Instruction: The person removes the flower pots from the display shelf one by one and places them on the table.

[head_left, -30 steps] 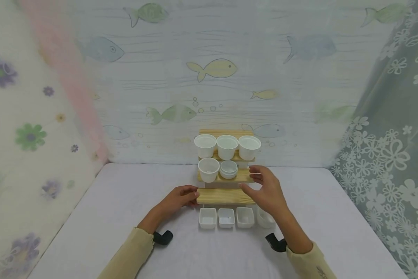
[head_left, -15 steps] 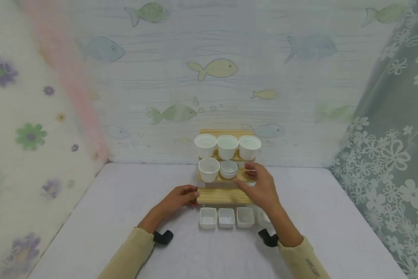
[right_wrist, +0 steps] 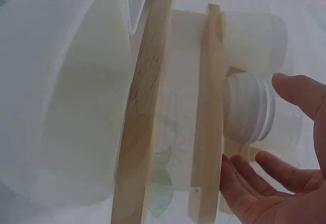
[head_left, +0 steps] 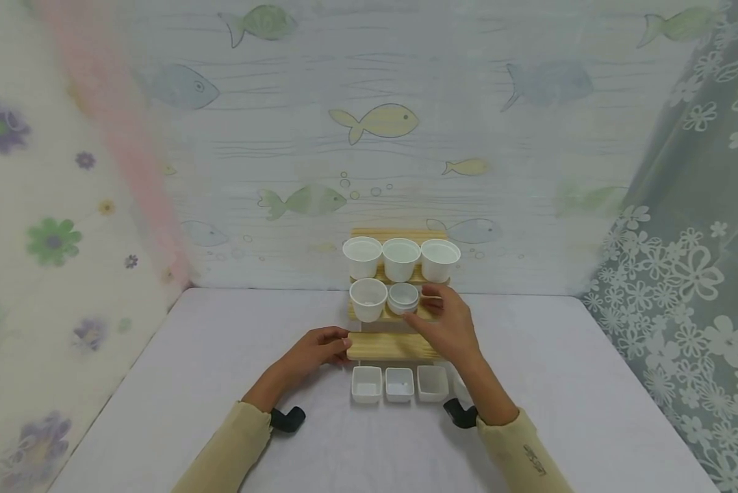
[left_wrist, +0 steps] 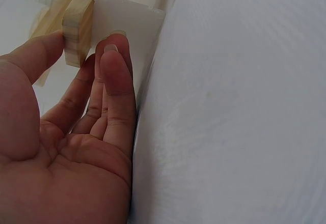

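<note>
A tiered wooden rack [head_left: 393,347] with translucent side panels [left_wrist: 132,20] stands on the table. My left hand [head_left: 315,348] holds the left end of its lowest board; in the left wrist view the thumb lies against one face and fingers against the other. My right hand [head_left: 452,330] is beside the middle board, its thumb and fingers spread around two stacked small white cups [head_left: 402,299]. In the right wrist view the thumb tip is close to the rim of the stacked cups [right_wrist: 248,107], and the fingers are on their other side, by the board.
A larger white cup [head_left: 368,300] sits left of the stack, with three more white cups [head_left: 401,260] one tier above. Several small square white dishes [head_left: 367,385] line up before the rack. A partly hidden white container is under my right forearm. Behind stands a fish-patterned backdrop [head_left: 307,137].
My right hand has moved left and slightly up, from the right end of the middle board to the stacked cups. My left hand has stayed on the lowest board.
</note>
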The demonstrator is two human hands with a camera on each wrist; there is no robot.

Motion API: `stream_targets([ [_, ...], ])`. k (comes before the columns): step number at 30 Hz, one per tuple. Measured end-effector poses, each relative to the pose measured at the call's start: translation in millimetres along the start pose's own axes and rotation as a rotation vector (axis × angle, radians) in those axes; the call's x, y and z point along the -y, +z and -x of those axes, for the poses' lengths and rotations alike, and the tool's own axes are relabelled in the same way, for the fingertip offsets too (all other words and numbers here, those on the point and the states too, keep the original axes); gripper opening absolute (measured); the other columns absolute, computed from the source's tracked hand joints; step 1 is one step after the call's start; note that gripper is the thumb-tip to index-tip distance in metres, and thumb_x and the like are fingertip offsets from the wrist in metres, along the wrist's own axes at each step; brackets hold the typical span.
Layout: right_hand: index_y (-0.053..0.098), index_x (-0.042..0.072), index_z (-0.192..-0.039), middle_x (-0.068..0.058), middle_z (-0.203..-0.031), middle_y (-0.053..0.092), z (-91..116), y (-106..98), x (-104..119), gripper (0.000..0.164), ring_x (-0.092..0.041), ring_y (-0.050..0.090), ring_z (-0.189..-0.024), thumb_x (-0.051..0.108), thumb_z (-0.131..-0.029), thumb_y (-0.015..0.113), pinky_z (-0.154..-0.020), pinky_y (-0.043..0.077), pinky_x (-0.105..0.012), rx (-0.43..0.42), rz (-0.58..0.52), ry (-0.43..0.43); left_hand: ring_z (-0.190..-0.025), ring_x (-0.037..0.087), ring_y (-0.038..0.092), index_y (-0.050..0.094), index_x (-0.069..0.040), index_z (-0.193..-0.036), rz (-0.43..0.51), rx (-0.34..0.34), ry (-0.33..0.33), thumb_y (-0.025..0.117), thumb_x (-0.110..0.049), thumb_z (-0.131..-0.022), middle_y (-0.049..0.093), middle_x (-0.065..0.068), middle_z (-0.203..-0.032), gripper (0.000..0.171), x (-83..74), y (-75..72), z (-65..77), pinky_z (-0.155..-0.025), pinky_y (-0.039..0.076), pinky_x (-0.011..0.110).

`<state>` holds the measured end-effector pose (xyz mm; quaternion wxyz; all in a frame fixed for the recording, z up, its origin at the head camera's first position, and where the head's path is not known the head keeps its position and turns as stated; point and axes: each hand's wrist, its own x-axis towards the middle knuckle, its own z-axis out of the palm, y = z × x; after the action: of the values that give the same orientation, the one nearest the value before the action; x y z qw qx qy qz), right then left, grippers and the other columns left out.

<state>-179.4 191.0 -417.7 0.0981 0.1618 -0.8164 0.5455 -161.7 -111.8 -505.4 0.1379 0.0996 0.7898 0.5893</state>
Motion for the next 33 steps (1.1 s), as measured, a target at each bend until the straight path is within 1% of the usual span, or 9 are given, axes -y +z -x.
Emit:
stream_targets([
  [6,0.058,-0.001,-0.137,-0.019,-0.136,0.063,-3.4,6.9,-0.2,0.066,-0.037,0.066,-0.124,0.008,-0.082,0.093,-0.105,0.055,-0.041,-0.003,-0.021,-0.023,-0.099,0.023,0.071,0.062,-0.002,-0.140,0.000,0.000,0.001,0.064,-0.036,-0.108,0.074,0.010,-0.113,0.047,0.9,-1.0,-0.6,-0.090,0.058,0.033],
  [12,0.059,0.000,-0.135,-0.016,-0.133,0.065,-7.3,12.9,-1.5,0.064,-0.032,0.067,-0.123,0.011,-0.083,0.093,-0.104,0.056,-0.038,-0.003,0.000,-0.028,-0.099,0.023,0.071,0.062,-0.001,-0.140,0.015,0.010,0.018,0.064,-0.034,-0.108,0.074,0.011,-0.112,0.046,1.3,-1.3,-0.9,-0.089,0.058,0.033],
  [18,0.060,-0.001,-0.135,-0.017,-0.132,0.066,-9.6,15.7,-2.4,0.064,-0.033,0.067,-0.123,0.009,-0.082,0.093,-0.103,0.056,-0.041,-0.014,0.017,-0.043,-0.099,0.023,0.071,0.062,0.000,-0.140,0.018,0.007,0.019,0.064,-0.033,-0.109,0.074,0.011,-0.111,0.046,0.9,-1.1,-0.9,-0.089,0.059,0.034],
  [24,0.060,-0.002,-0.134,-0.017,-0.129,0.067,-6.1,12.6,-3.2,0.061,-0.032,0.068,-0.120,0.007,-0.083,0.092,-0.102,0.057,-0.041,-0.009,0.000,-0.060,-0.099,0.023,0.070,0.062,-0.002,-0.140,0.016,-0.002,0.009,0.064,-0.035,-0.108,0.074,0.011,-0.113,0.046,-0.2,3.8,4.0,-0.089,0.058,0.033],
  [33,0.061,0.002,-0.135,-0.014,-0.129,0.068,-1.9,9.7,-2.9,0.062,-0.029,0.068,-0.120,0.012,-0.083,0.093,-0.102,0.057,-0.042,0.019,0.028,-0.052,-0.101,0.023,0.071,0.063,-0.004,-0.141,0.034,-0.012,-0.003,0.065,-0.036,-0.108,0.074,0.011,-0.116,0.046,1.3,12.0,10.7,-0.088,0.059,0.032],
])
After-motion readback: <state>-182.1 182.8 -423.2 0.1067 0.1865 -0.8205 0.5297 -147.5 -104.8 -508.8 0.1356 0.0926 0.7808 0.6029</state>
